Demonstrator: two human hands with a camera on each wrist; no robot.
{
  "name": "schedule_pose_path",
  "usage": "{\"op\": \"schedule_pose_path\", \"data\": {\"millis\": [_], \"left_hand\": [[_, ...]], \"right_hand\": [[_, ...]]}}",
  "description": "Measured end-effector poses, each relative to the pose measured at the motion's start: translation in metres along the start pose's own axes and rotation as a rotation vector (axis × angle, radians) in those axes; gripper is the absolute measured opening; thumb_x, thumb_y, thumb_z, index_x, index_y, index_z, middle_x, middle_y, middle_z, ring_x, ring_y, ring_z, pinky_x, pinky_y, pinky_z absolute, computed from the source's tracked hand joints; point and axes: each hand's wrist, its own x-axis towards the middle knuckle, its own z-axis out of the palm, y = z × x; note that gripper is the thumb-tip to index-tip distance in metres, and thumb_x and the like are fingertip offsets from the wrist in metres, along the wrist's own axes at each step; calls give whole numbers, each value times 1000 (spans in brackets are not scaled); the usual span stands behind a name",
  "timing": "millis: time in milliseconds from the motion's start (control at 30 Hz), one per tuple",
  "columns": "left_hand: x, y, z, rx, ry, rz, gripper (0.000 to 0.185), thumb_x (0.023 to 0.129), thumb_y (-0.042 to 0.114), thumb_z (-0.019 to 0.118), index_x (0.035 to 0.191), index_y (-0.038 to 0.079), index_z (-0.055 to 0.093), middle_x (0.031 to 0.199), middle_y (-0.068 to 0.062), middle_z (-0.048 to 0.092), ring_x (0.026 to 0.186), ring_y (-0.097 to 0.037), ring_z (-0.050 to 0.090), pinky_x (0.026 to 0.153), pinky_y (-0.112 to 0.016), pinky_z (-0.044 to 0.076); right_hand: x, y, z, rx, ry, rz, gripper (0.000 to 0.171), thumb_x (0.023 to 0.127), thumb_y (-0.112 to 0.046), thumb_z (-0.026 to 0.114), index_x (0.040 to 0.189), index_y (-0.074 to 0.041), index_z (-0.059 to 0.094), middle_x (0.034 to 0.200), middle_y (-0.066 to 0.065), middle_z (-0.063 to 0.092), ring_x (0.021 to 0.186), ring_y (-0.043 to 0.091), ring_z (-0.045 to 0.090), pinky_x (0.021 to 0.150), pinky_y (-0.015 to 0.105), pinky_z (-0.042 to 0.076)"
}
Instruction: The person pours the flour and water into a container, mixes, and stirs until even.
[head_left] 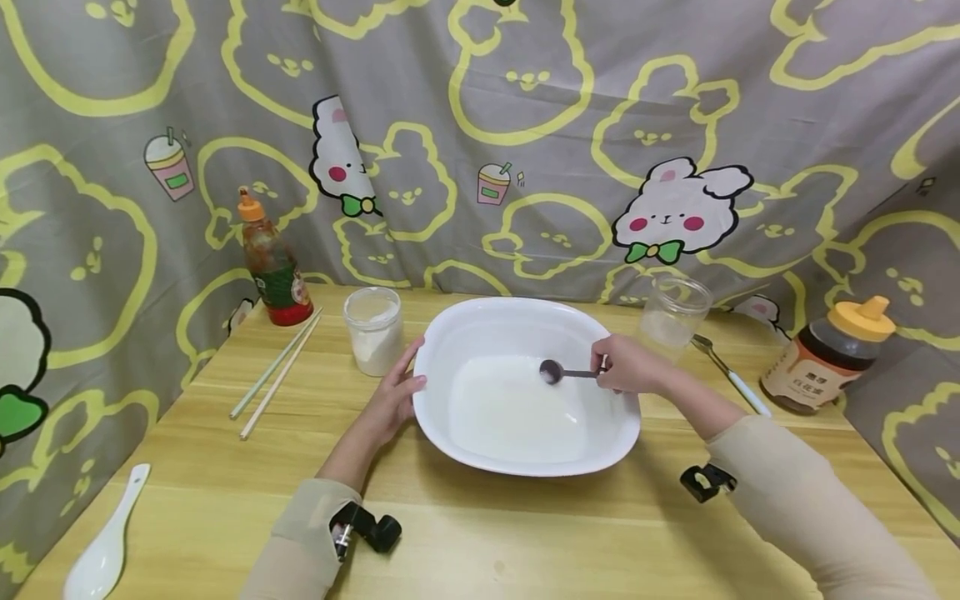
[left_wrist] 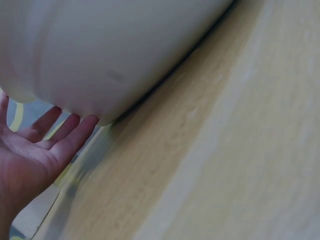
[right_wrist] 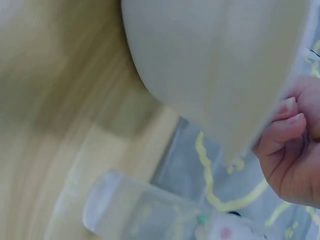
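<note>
Backdrop: a grey cloth printed with yellow bear outlines and white rabbits hangs behind and to both sides of a pale wooden surface point(head_left: 525, 533).
Far left: a white ceramic spoon point(head_left: 105, 550) lies at the near left corner; a pair of chopsticks point(head_left: 273, 375) lies slanted beside a sauce bottle point(head_left: 272, 262) with an orange cap.
Left of centre: a small jar of white powder point(head_left: 373, 330) stands just beside the bowl's far left rim.
Left hand point(head_left: 393, 398): fingers straight and spread, laid flat against the outer left wall of the white bowl point(head_left: 615, 425), steadying it; the left wrist view shows the fingertips point(left_wrist: 82, 127) touching the bowl's underside.
Centre: the bowl sits mid-surface with a shallow pool of whitish liquid in it.
Right hand point(head_left: 628, 367): fingers curled, pinching the handle of a small metal spoon point(head_left: 558, 372) whose head hangs over the liquid, right of the bowl's middle.
Right: an empty clear jar point(head_left: 673, 315) stands just behind that hand; another spoon point(head_left: 731, 375) lies near it, and a honey bottle point(head_left: 828, 354) with a yellow cap stands far right.
Step, as I judge it: spooning or stirring at the bowl.
Next move calls for: a level spoon and a firm left-hand brace so the bowl does not slide.
</note>
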Motion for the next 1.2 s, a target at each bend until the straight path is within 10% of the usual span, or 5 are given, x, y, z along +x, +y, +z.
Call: {"op": "schedule_pose_path", "data": {"millis": [633, 1200], "left_hand": [[-1, 2, -1, 2, 4, -8, 67, 80, 9, 48, 139, 23, 18, 131, -22, 28, 99, -32, 46, 72, -40, 46], [-1, 2, -1, 16, 6, -13, 69, 79, 12, 51, 139, 24, 18, 130, -23, 28, 100, -32, 46, 71, -39, 47]], "right_hand": [[-21, -2, -2, 341, -391, -91, 10, 72, 3, 54, 79, -4, 57, 49, 2, 48, 38, 9, 36, 35, 17, 29], [37, -34, 48, 184, 41, -45, 8, 75, 0, 53, 81, -3, 56, 52, 5, 53, 41, 14, 46, 36, 24, 39]]}}
